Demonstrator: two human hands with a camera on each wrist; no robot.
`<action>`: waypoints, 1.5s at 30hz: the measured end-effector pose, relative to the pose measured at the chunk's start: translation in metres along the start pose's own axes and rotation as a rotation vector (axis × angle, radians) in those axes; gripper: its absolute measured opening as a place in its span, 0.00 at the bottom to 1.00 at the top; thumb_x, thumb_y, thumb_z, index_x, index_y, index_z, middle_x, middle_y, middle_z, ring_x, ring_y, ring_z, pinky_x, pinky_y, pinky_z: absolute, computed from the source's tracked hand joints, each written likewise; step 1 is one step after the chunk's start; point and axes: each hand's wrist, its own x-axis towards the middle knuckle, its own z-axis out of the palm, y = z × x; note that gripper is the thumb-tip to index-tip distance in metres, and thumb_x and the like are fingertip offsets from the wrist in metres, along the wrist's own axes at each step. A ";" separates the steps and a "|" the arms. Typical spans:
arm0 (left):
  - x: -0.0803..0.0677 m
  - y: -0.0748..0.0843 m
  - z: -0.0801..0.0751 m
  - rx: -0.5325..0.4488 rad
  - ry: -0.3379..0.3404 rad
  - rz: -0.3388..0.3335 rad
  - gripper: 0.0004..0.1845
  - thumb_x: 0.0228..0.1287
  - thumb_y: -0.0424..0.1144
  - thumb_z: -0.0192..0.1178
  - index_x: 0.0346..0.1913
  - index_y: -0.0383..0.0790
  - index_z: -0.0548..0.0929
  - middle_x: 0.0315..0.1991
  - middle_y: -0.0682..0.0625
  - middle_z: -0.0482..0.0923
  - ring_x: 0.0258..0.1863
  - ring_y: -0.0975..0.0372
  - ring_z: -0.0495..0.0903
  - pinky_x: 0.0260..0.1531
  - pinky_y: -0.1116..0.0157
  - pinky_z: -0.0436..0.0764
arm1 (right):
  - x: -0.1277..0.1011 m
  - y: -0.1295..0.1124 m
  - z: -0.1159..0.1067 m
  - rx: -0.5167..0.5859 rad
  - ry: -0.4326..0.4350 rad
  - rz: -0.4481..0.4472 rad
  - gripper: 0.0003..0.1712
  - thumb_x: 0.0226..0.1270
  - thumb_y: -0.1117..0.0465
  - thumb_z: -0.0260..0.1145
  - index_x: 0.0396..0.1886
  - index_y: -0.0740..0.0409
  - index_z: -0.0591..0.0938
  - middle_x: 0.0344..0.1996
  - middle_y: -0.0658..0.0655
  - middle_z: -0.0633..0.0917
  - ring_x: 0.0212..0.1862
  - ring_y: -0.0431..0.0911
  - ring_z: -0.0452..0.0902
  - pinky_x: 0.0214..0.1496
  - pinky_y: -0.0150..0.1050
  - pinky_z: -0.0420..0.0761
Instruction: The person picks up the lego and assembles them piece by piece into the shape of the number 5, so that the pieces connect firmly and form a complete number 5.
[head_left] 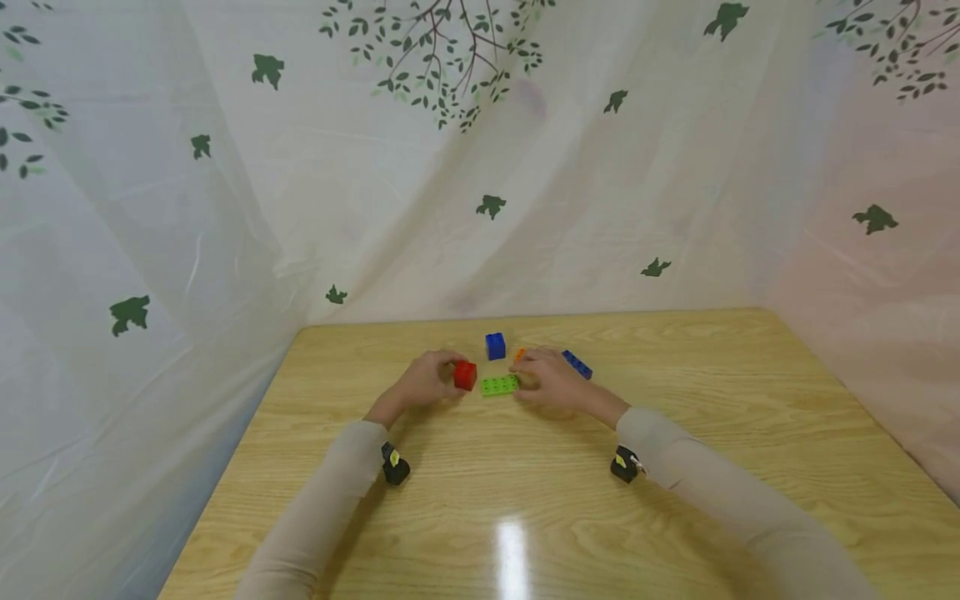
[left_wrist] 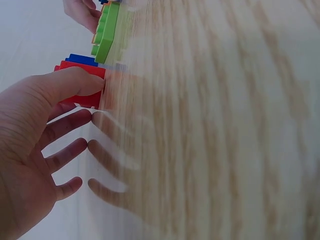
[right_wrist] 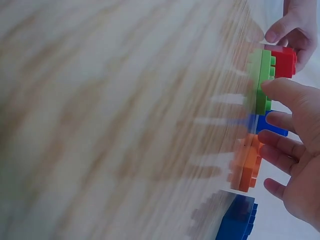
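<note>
My left hand pinches a red toy building block between thumb and fingers, low at the wooden tabletop. In the left wrist view its other fingers spread beside the block. Just to the right lies a flat light-green building brick with studs on top. My right hand grips the green brick's right end, its thumb against the near side. Behind this hand an orange brick is partly hidden in the head view.
A blue block stands behind the green brick. Beyond the right hand lies a long blue brick, set at an angle. A pale curtain with leaf prints hangs behind the table and along its sides.
</note>
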 end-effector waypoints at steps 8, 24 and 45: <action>-0.001 0.000 -0.002 -0.051 -0.010 -0.047 0.24 0.55 0.35 0.76 0.56 0.34 0.84 0.58 0.41 0.83 0.65 0.46 0.77 0.70 0.45 0.68 | 0.001 -0.002 0.001 -0.010 -0.002 0.006 0.22 0.67 0.52 0.73 0.55 0.58 0.86 0.52 0.58 0.85 0.57 0.54 0.77 0.68 0.62 0.69; -0.004 -0.003 -0.003 -0.134 -0.012 -0.084 0.22 0.56 0.36 0.76 0.54 0.33 0.85 0.58 0.41 0.83 0.64 0.46 0.76 0.70 0.45 0.68 | -0.005 -0.006 0.003 0.067 -0.026 -0.003 0.19 0.67 0.53 0.73 0.52 0.59 0.86 0.48 0.54 0.85 0.51 0.49 0.81 0.57 0.49 0.80; -0.002 0.027 0.001 -0.233 0.042 -0.015 0.14 0.60 0.40 0.74 0.47 0.40 0.88 0.50 0.46 0.87 0.57 0.51 0.81 0.62 0.47 0.76 | -0.006 -0.012 -0.001 0.022 -0.076 0.032 0.19 0.67 0.51 0.73 0.53 0.55 0.87 0.49 0.53 0.86 0.55 0.49 0.81 0.69 0.59 0.70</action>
